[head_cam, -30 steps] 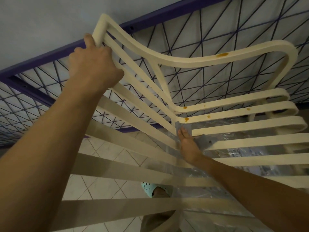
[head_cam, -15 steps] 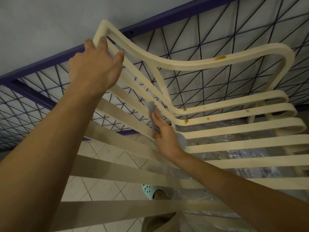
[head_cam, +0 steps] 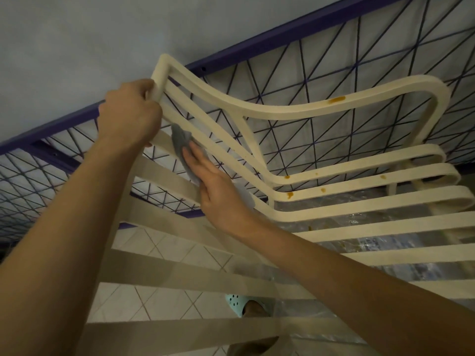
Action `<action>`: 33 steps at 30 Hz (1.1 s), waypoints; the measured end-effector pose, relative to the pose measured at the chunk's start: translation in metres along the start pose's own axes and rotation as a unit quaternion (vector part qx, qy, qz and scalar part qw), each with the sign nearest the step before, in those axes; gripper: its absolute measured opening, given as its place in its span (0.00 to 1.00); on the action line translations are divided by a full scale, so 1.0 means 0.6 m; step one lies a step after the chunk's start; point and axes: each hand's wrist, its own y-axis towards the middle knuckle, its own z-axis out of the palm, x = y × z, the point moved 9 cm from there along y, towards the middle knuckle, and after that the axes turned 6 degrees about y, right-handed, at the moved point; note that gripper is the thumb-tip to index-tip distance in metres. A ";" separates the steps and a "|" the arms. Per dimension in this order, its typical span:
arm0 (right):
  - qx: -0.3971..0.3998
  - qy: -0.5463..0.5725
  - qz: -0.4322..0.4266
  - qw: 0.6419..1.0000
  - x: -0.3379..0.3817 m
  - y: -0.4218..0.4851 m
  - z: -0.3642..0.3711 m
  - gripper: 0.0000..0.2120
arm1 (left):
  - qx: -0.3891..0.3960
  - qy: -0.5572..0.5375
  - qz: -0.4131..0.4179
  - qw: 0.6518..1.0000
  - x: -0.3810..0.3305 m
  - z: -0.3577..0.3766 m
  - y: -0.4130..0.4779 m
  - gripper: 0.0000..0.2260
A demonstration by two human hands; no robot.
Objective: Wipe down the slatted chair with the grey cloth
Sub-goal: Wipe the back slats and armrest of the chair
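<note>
Left hand (head_cam: pixel 128 116), fingers (head_cam: pixel 140 84) curled round the rounded top corner of the smooth cream chair (head_cam: pixel 282 109). Right hand (head_cam: pixel 213 191), fingers straight and together, pressing crumpled grey cloth (head_cam: pixel 181 140) against its curved upper back.

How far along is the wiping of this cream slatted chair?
Done: back slats near the grey cloth show no spots. In hand: right hand presses it on a slat; left hand grips the top corner of the cream slatted chair. Left: orange stains on armrest and lower slats.

Looks like a room in a home: pale tiled floor (head_cam: pixel 159 253), plain grey wall (head_cam: pixel 77 47), purple-framed wire grid (head_cam: pixel 308 29) against it.
</note>
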 end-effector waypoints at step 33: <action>-0.146 0.123 0.004 0.982 0.018 0.141 -0.009 0.16 | -0.018 -0.013 0.035 0.999 -0.021 -0.001 -0.001 0.18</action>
